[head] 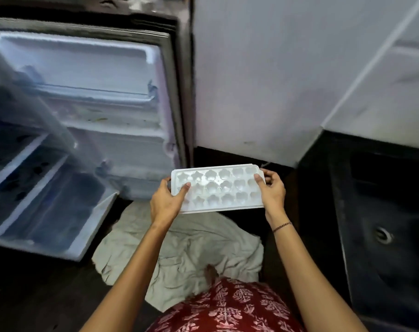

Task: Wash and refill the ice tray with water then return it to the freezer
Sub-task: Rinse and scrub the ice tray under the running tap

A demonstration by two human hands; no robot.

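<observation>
A white plastic ice tray (218, 189) with several star and flower shaped cells is held level in front of me, above the floor. My left hand (166, 202) grips its left end, thumb on top over the cells. My right hand (270, 188) grips its right end, thumb on top and fingers curled behind the edge. Whether the cells hold water I cannot tell. The fridge (88, 97) stands open at the left, its door (36, 192) swung out toward me.
A crumpled pale cloth (191, 250) lies on the dark floor below the tray. A black sink (385, 226) with a metal drain is at the right, under a white tiled wall (263, 80). The open fridge door takes up the left side.
</observation>
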